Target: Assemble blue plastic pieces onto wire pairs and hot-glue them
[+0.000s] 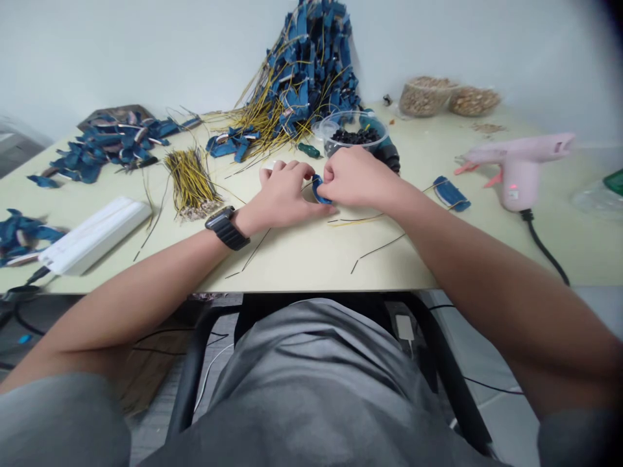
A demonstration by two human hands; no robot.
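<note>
A small blue piece [318, 188] stands between my two hands over the middle of the table. My right hand [355, 176] has its fingers curled and pinches the piece from the right. My left hand [288, 196], with a dark watch on the wrist, curves around the left side, thumb and fingers at the piece. Thin dark and yellow wires lie on the table by both hands. Another blue piece [451, 194] with a wire lies to the right, beyond my right forearm. The fingertips partly cover the held piece.
A large heap of blue pieces [311, 71] with yellow wires rises behind. A clear tub [355, 133] holds black parts. At the right stands a pink glue gun [520, 168]. A yellow wire bundle [192, 181] and a white box [97, 235] are at the left.
</note>
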